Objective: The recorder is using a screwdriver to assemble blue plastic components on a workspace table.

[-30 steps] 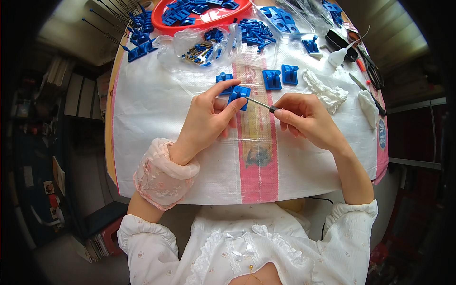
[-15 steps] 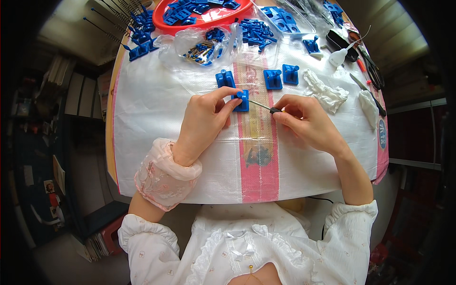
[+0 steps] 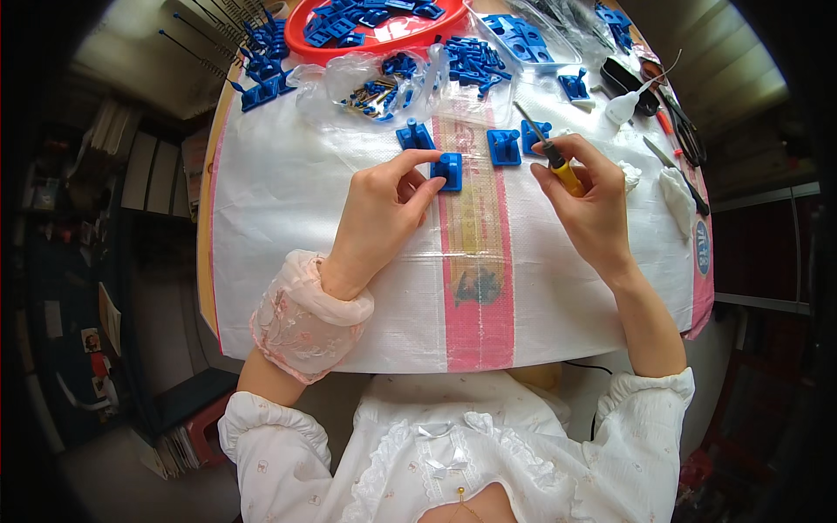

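Between the thumb and forefinger of my left hand [image 3: 388, 196] is a small blue plastic bracket [image 3: 450, 172], pinched at its left edge over the sheet. My right hand [image 3: 586, 187] is closed round the yellow and black handle of a screwdriver [image 3: 565, 170]; its metal shaft slants up and to the left, apart from the bracket. Just beyond my left fingers sits another blue bracket [image 3: 412, 136]. Two more stand farther right: one blue bracket [image 3: 504, 147] in the open, the other [image 3: 534, 135] partly behind the screwdriver shaft.
A red basin [image 3: 375, 44] of blue parts stands at the back, near a plastic bag [image 3: 327, 91] with brass-coloured and blue pieces. On the right lie a white squeeze bottle [image 3: 621, 108], scissors [image 3: 689, 139] and crumpled white cloth [image 3: 676, 199]. A white woven sheet [image 3: 366, 336] covers the table.
My right hand has lifted the screwdriver away from the bracket, up and to the right, and its tip now points away from me. My left hand still holds the bracket, slightly turned.
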`<act>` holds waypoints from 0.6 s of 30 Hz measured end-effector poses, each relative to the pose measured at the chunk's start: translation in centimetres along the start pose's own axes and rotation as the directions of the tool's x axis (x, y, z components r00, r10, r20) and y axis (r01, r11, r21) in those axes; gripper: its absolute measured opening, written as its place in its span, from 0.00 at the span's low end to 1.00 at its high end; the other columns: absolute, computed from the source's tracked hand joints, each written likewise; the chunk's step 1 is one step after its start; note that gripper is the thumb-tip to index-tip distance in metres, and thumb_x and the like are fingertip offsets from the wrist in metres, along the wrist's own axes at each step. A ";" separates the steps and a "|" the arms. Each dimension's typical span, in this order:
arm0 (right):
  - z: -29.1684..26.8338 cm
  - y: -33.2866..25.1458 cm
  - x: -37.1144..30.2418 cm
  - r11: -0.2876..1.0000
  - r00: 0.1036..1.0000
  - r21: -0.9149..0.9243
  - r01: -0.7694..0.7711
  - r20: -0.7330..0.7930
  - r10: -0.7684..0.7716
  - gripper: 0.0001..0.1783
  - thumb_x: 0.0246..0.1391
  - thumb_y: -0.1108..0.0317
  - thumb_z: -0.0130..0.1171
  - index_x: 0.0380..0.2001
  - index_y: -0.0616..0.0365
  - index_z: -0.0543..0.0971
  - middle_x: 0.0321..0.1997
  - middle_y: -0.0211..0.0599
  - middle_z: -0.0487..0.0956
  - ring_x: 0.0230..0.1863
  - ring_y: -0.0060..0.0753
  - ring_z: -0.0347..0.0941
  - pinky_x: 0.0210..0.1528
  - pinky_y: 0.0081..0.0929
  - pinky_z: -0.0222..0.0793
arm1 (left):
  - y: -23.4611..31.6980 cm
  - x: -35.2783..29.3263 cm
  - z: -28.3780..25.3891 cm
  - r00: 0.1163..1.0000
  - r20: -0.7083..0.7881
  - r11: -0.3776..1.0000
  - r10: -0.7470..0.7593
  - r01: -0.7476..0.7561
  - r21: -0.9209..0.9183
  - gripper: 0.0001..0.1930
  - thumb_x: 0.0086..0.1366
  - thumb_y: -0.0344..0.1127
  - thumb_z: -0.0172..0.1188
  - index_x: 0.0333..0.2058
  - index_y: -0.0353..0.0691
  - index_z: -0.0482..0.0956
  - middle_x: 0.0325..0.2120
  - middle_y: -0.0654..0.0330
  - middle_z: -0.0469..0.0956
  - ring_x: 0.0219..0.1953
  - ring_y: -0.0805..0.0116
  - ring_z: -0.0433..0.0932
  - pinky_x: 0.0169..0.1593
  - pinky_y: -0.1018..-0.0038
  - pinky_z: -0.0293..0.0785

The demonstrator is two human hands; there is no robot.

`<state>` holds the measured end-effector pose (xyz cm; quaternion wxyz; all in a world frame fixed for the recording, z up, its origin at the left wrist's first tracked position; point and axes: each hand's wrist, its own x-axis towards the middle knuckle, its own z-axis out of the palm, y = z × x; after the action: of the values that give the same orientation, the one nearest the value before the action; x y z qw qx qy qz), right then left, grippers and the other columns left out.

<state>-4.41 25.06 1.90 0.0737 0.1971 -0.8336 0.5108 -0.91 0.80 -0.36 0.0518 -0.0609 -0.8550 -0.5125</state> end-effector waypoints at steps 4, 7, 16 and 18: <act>0.2 0.6 0.1 1.000 1.000 -0.019 -0.009 -0.012 0.009 0.15 0.56 0.76 0.64 0.48 0.62 0.80 0.27 0.34 0.80 0.25 0.19 0.75 0.31 0.21 0.70 | 0.0 0.0 0.1 0.999 -0.031 1.000 0.029 -0.029 -0.009 0.17 0.59 0.29 0.70 0.47 0.35 0.82 0.22 0.58 0.82 0.21 0.73 0.79 0.26 0.78 0.74; 0.2 0.6 0.1 0.993 0.996 -0.090 -0.082 0.035 0.086 0.22 0.56 0.75 0.63 0.55 0.58 0.78 0.21 0.36 0.78 0.20 0.21 0.69 0.27 0.25 0.65 | 0.2 -0.1 -0.2 0.998 0.036 0.992 0.050 -0.054 0.118 0.19 0.57 0.30 0.72 0.47 0.36 0.82 0.21 0.58 0.81 0.21 0.72 0.79 0.27 0.77 0.74; 0.7 1.9 0.0 0.988 0.967 -0.138 -0.064 0.234 0.095 0.32 0.57 0.73 0.62 0.66 0.51 0.69 0.14 0.35 0.69 0.16 0.24 0.61 0.25 0.30 0.59 | -0.2 -0.2 0.4 0.997 -0.001 0.997 0.075 -0.075 0.028 0.10 0.59 0.27 0.70 0.41 0.40 0.86 0.17 0.71 0.73 0.18 0.86 0.63 0.22 0.83 0.57; 0.8 1.6 0.0 0.991 0.973 -0.092 -0.097 0.199 0.114 0.32 0.57 0.73 0.62 0.66 0.51 0.69 0.14 0.35 0.69 0.16 0.23 0.60 0.24 0.29 0.58 | -0.2 -0.1 0.2 0.998 -0.035 0.996 0.045 -0.042 0.082 0.08 0.59 0.29 0.70 0.38 0.39 0.86 0.18 0.64 0.77 0.18 0.79 0.69 0.23 0.79 0.64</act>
<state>-4.95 25.01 0.25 -0.0312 0.2004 -0.8663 0.4565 -0.87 0.85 -0.64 0.0812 -0.0680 -0.8725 -0.4770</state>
